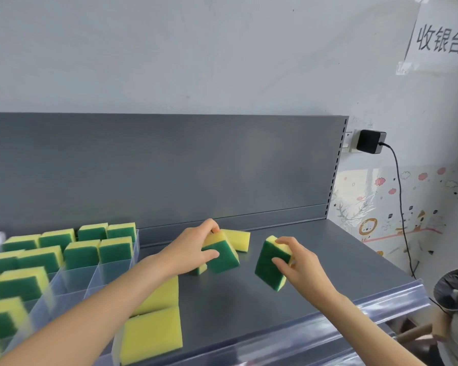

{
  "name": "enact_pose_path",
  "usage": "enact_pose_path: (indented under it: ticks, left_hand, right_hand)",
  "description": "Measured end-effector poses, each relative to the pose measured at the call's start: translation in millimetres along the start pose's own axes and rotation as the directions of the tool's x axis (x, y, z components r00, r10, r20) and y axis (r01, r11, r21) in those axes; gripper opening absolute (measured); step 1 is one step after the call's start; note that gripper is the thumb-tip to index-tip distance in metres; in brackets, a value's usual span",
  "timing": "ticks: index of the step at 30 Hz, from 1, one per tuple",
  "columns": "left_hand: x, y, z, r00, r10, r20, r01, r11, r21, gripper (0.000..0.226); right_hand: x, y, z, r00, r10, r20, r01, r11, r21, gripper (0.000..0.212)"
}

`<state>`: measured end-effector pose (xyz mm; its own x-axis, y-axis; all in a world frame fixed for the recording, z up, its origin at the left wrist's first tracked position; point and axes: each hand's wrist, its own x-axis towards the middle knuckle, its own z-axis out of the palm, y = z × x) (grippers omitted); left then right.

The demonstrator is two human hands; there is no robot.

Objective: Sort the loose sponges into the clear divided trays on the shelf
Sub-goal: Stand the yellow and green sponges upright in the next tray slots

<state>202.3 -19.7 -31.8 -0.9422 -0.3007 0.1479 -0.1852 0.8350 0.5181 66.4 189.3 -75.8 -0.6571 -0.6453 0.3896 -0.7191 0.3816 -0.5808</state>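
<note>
My left hand [193, 249] grips a yellow and green sponge [222, 256] standing on the grey shelf [315, 262], thumb on its green face. My right hand [299, 262] holds a second sponge [269, 268] tilted just above the shelf. Behind the left sponge lies a yellow sponge [237, 239], and a small piece [202, 269] shows under my left hand. Two more sponges lie yellow side up near the front, one [161, 294] behind the other [151, 336]. The clear divided trays [90, 276] at the left hold several upright sponges [82, 252].
The grey back panel [169, 167] rises behind the shelf. A clear plastic strip [354, 313] runs along the front edge. A black adapter [370, 141] with a cable hangs on the wall at the right. A bin with a dark liner [455, 289] stands at the lower right.
</note>
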Motion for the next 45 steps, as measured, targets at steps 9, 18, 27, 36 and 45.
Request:
enact_pose_path:
  ticks: [9, 18, 27, 36, 45]
  left_hand:
    - [-60.4, -28.2, -68.1, 0.975, -0.090, -0.203, 0.083, 0.996, -0.040, 0.027]
    - [-126.6, -92.7, -132.1, 0.926, -0.186, -0.328, 0.192, 0.981, -0.014, 0.033]
    - [-146.3, -150.0, -152.1, 0.937, -0.207, -0.283, 0.221, 0.975, 0.019, 0.038]
    - [-136.0, -160.9, -125.4, 0.973, -0.218, -0.078, 0.225, 0.968, 0.108, 0.046]
    - [-126.9, -164.3, -110.2, 0.954, -0.296, 0.034, 0.280, 0.930, 0.239, 0.046]
  right_hand:
    - [11.7, -62.9, 37.2, 0.994, -0.108, 0.022, 0.102, 0.975, 0.195, 0.025]
    - [26.5, -147.8, 92.7, 0.978, -0.208, 0.018, 0.194, 0.937, 0.289, 0.024]
    - [40.3, -213.9, 148.6, 0.978, -0.201, 0.053, 0.180, 0.946, 0.269, 0.023]
    - [48.7, -224.0, 171.6, 0.935, -0.206, 0.290, 0.168, 0.974, 0.151, 0.026]
    - [44.7, -209.1, 189.7, 0.896, -0.171, 0.410, 0.139, 0.985, 0.106, 0.025]
